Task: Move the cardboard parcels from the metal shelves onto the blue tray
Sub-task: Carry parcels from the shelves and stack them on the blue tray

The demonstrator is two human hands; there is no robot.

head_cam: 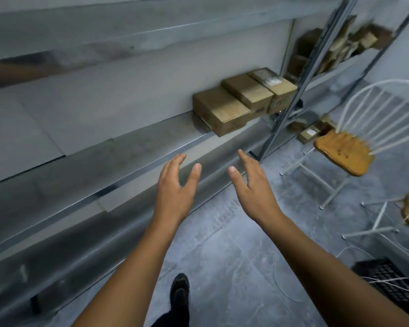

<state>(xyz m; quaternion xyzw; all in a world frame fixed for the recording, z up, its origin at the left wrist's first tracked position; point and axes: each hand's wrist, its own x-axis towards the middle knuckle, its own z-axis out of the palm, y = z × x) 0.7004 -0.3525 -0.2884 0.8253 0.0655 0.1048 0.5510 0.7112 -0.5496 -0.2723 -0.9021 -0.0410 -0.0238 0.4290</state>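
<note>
Three cardboard parcels stand side by side at the right end of a metal shelf [128, 147]: the nearest parcel [221, 112], a middle parcel [248, 92] and a far parcel [273, 83] with a barcode label on top. My left hand [177, 187] and my right hand [250, 185] are stretched out side by side in front of the shelf, below and short of the parcels. Both hands have straight spread fingers, palms facing each other, and hold nothing. No blue tray is in view.
More parcels [340, 43] fill a second shelf unit at the upper right, and one small parcel [308, 134] lies low beside it. A white metal chair with a wooden seat [345, 154] stands to the right. A black crate [387, 279] and my shoe [180, 289] are on the grey floor.
</note>
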